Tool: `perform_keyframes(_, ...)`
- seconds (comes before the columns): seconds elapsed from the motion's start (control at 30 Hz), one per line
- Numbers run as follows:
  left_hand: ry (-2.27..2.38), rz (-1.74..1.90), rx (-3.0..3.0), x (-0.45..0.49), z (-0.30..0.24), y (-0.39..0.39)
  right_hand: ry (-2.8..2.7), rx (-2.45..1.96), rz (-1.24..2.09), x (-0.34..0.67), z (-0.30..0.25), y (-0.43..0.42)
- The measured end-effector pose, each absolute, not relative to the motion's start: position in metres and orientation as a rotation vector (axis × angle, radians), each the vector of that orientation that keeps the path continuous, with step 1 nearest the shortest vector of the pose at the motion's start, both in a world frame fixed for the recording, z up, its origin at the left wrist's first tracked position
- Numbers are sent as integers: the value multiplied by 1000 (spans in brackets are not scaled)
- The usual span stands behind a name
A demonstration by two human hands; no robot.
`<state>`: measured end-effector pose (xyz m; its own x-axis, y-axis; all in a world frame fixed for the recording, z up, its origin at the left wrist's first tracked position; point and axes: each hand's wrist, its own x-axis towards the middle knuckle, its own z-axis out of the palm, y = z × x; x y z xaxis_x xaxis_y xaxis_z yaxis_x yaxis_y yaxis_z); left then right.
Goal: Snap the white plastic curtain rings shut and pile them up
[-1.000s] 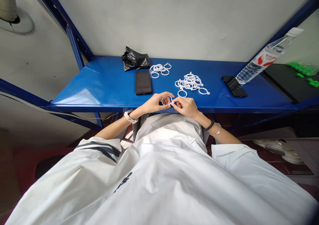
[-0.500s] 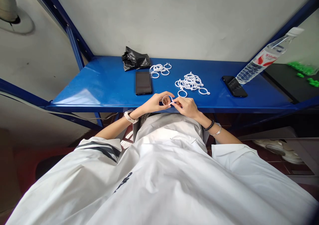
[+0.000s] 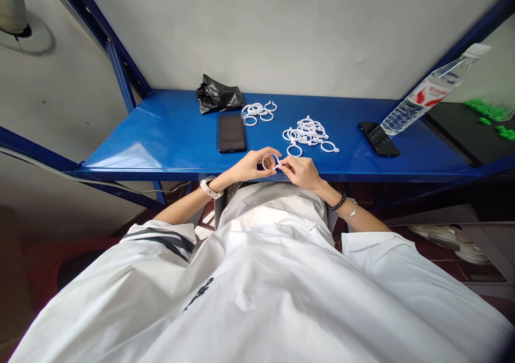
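A white plastic curtain ring [image 3: 263, 162] is held between my two hands at the front edge of the blue table. My left hand [image 3: 247, 166] curls around its left side, thumb below and fingers above. On its right, my right hand [image 3: 302, 172] pinches the ring near its small eyelet, which the fingertips partly hide. Just beyond the right hand lies a single ring [image 3: 294, 155]. Behind that is a heap of similar white rings [image 3: 308, 132], with another ring [image 3: 330, 152] at its right.
A smaller group of white rings [image 3: 257, 111] lies beside a dark phone [image 3: 232, 134] and a crumpled black plastic bag [image 3: 219, 96]. To the right, a water bottle [image 3: 432, 92] stands by a black phone [image 3: 379, 139]. The blue tabletop [image 3: 173, 132] meets a wall behind.
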<state>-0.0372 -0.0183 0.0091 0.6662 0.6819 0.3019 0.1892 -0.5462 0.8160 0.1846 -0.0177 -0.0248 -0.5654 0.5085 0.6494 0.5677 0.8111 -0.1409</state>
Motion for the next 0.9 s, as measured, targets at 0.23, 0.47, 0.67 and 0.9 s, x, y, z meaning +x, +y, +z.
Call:
perform_keyframes(0.23, 687, 773, 2086, -38, 10, -18, -2279, -761, -113, 184, -24, -18)
perform_keyframes(0.47, 666, 788, 2080, -37, 8, -18, -2275, -769, -133, 184, -25, -18)
perform_keyframes(0.67, 670, 779, 2082, -38, 8, -18, -2274, -754, -110, 184, -25, -18)
perform_keyframes(0.9, 667, 777, 2087, -38, 6, -17, -2290, -751, -82, 186, -26, -17)
